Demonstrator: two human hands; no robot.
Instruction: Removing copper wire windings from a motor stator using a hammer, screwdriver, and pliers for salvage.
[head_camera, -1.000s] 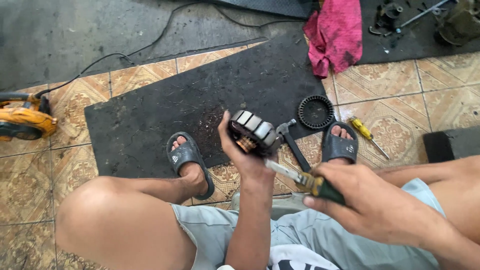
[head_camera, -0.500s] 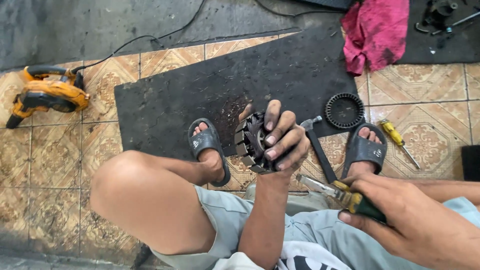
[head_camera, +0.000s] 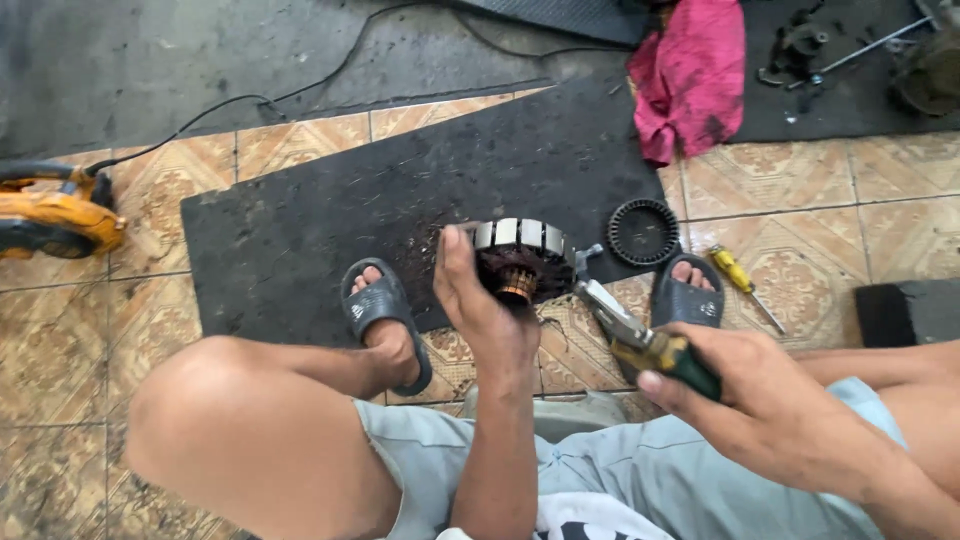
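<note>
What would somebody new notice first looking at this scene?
Dead centre, the left hand holds up a round motor part with metal segments around its rim and copper inside. From the lower right, the right hand brings green-and-yellow-handled pliers to its edge. After that, the bright pink rag at the top and the orange power tool at far left stand out on the floor.

A pink rag (head_camera: 690, 80), black ring (head_camera: 643, 231), yellow screwdriver (head_camera: 740, 280) and orange power tool (head_camera: 50, 215) lie around the black mat (head_camera: 330, 220).
</note>
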